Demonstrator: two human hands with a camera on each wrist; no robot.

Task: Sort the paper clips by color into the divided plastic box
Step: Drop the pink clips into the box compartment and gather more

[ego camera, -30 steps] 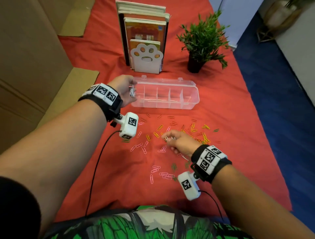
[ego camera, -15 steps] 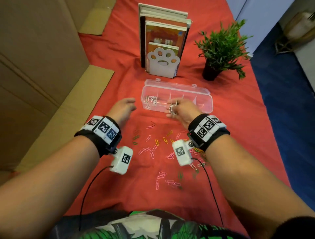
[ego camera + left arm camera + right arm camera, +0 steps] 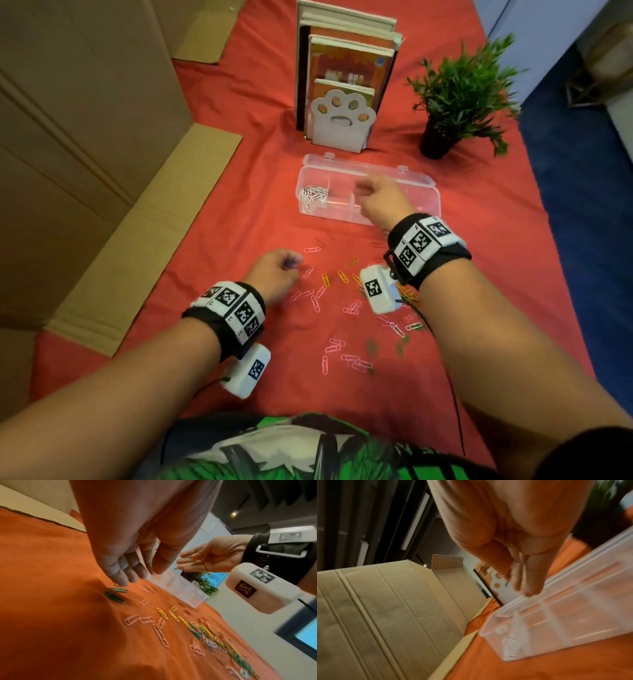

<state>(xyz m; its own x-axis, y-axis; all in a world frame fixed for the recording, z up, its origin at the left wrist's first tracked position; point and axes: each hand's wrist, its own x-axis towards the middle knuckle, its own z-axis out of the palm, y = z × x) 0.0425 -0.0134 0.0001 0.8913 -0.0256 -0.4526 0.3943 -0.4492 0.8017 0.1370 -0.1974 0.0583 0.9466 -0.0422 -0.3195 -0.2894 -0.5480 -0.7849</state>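
Observation:
The clear divided box [image 3: 432, 202] lies open on the red cloth, with white clips [image 3: 313, 196] in its leftmost compartment. My right hand [image 3: 363, 192] hovers over the box's middle; in the left wrist view the right hand [image 3: 184, 558] pinches a few thin white clips between thumb and fingers. My left hand [image 3: 291, 265] hangs over the loose clips with relaxed fingers and holds nothing. Its fingertips [image 3: 121, 581] sit just above two green clips [image 3: 114, 596]. Pink clips [image 3: 315, 303], yellow clips [image 3: 325, 280] and green clips [image 3: 371, 347] lie scattered in front of the box [image 3: 180, 589].
Upright books behind a white paw-shaped bookend [image 3: 340, 120] stand just beyond the box. A small potted plant [image 3: 452, 99] is at the back right. A large cardboard box [image 3: 85, 137] flanks the left side. The table's right edge drops to blue floor.
The right hand rose from the loose clips with white clips and now hovers above the box. The left hand left the box's left end and came back over the loose clips.

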